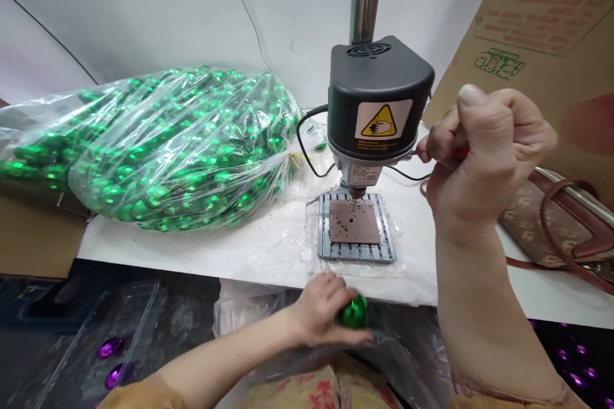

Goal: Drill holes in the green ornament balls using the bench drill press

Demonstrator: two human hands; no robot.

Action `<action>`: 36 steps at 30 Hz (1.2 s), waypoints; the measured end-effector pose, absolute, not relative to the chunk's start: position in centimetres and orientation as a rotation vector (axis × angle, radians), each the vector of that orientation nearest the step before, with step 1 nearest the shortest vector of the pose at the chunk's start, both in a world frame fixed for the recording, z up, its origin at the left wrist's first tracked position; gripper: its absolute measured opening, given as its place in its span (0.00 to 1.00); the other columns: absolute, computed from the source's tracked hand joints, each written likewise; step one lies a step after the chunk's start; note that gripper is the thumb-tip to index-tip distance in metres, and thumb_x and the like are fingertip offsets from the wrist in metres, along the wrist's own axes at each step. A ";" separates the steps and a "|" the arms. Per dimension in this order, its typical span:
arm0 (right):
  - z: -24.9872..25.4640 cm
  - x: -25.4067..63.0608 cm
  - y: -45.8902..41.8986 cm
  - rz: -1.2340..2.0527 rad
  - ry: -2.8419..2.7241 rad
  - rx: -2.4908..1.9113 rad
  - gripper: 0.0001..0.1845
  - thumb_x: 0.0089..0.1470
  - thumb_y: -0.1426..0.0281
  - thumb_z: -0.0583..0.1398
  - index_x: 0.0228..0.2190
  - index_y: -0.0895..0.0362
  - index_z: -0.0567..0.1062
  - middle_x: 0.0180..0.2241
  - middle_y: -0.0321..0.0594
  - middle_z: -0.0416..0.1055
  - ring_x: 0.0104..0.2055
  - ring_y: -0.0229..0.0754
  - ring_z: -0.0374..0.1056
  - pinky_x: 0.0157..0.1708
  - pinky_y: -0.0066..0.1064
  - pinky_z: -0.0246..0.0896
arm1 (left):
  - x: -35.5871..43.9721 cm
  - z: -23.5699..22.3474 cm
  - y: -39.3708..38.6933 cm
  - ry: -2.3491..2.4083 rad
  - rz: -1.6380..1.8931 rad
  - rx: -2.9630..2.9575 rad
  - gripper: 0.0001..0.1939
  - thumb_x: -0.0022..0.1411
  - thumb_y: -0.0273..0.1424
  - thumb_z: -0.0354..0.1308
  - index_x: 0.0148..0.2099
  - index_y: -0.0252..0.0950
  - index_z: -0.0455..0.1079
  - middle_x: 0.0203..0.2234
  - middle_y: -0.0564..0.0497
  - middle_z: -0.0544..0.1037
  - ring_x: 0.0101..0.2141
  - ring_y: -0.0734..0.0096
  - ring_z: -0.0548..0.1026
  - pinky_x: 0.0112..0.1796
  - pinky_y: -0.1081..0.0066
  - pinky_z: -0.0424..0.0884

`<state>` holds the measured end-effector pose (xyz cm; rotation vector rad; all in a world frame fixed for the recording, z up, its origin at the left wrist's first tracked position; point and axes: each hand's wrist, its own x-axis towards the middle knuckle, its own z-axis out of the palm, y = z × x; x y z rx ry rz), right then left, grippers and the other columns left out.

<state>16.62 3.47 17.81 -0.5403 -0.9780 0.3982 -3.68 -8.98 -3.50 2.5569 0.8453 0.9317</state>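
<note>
Right hand (489, 147) clenched round drill lever (410, 155); left hand (323, 307) clasping glossy, round green ball (355, 312)

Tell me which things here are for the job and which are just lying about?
Seem part of the job:
Green ball in the left hand
Drill press, its red handle in the right hand
Brown pad on its base
Bag of green balls, probably

Seem just lying about:
Handbag
Printed cardboard
Two purple balls, lower left
</note>
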 end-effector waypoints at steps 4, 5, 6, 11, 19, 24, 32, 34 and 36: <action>17.8 16.3 3.3 0.399 -0.975 -0.530 0.22 0.55 0.74 0.60 0.16 0.55 0.56 0.12 0.26 0.53 0.14 0.27 0.50 0.16 0.28 0.45 | -6.0 -6.8 -13.0 1.015 0.304 2.827 0.31 0.58 0.57 0.62 0.52 0.39 0.72 0.32 0.46 0.78 0.31 0.60 0.76 0.29 0.65 0.70; 17.8 16.3 3.2 0.396 -0.979 -0.526 0.22 0.56 0.74 0.60 0.16 0.55 0.56 0.12 0.26 0.53 0.14 0.27 0.50 0.16 0.28 0.45 | -6.4 -7.3 -13.3 1.089 0.198 2.816 0.33 0.58 0.57 0.62 0.55 0.40 0.71 0.36 0.46 0.79 0.32 0.60 0.77 0.30 0.65 0.71; 17.8 16.2 3.2 0.394 -0.985 -0.521 0.22 0.56 0.74 0.60 0.16 0.55 0.56 0.12 0.26 0.53 0.14 0.27 0.51 0.16 0.27 0.45 | -6.7 -7.5 -13.3 1.131 0.162 2.801 0.34 0.58 0.57 0.62 0.58 0.40 0.69 0.38 0.46 0.80 0.33 0.59 0.78 0.31 0.64 0.73; 17.7 16.3 3.1 0.387 -0.989 -0.516 0.22 0.56 0.74 0.59 0.17 0.56 0.55 0.12 0.26 0.52 0.15 0.25 0.52 0.16 0.26 0.46 | -9.3 -5.8 -10.6 1.057 0.816 2.808 0.20 0.65 0.39 0.62 0.58 0.43 0.70 0.33 0.48 0.82 0.31 0.63 0.79 0.32 0.65 0.75; 17.5 16.3 2.9 0.389 -0.978 -0.511 0.22 0.55 0.73 0.60 0.16 0.55 0.55 0.12 0.26 0.52 0.14 0.27 0.51 0.15 0.28 0.46 | -17.6 2.3 0.8 2.345 1.142 2.279 0.35 0.57 0.44 0.69 0.65 0.47 0.68 0.73 0.40 0.51 0.73 0.29 0.33 0.63 0.25 0.32; 17.5 16.3 2.7 0.368 -1.005 -0.565 0.22 0.57 0.71 0.59 0.16 0.56 0.55 0.12 0.25 0.54 0.15 0.26 0.52 0.17 0.27 0.47 | -20.0 2.8 7.4 2.382 0.987 2.314 0.27 0.61 0.39 0.67 0.62 0.46 0.72 0.75 0.39 0.41 0.73 0.34 0.38 0.65 0.33 0.35; 17.6 16.3 2.7 0.396 -0.994 -0.556 0.23 0.55 0.70 0.60 0.16 0.55 0.55 0.12 0.25 0.52 0.14 0.27 0.51 0.15 0.28 0.47 | -21.9 4.8 13.3 1.755 1.606 2.260 0.17 0.70 0.42 0.54 0.36 0.36 0.75 0.60 0.37 0.73 0.59 0.56 0.73 0.57 0.60 0.67; 17.6 16.3 2.7 0.392 -1.000 -0.556 0.23 0.56 0.70 0.60 0.16 0.56 0.55 0.12 0.25 0.52 0.14 0.26 0.51 0.15 0.28 0.47 | -22.0 5.3 12.9 1.697 1.737 2.120 0.17 0.70 0.44 0.53 0.37 0.36 0.73 0.48 0.42 0.81 0.47 0.62 0.78 0.48 0.66 0.71; 17.6 16.3 2.7 0.389 -1.007 -0.553 0.23 0.56 0.70 0.60 0.16 0.56 0.55 0.12 0.25 0.52 0.14 0.26 0.51 0.16 0.28 0.47 | -22.2 5.4 12.0 1.735 1.825 1.960 0.17 0.68 0.45 0.55 0.36 0.36 0.72 0.35 0.48 0.80 0.36 0.69 0.76 0.40 0.71 0.71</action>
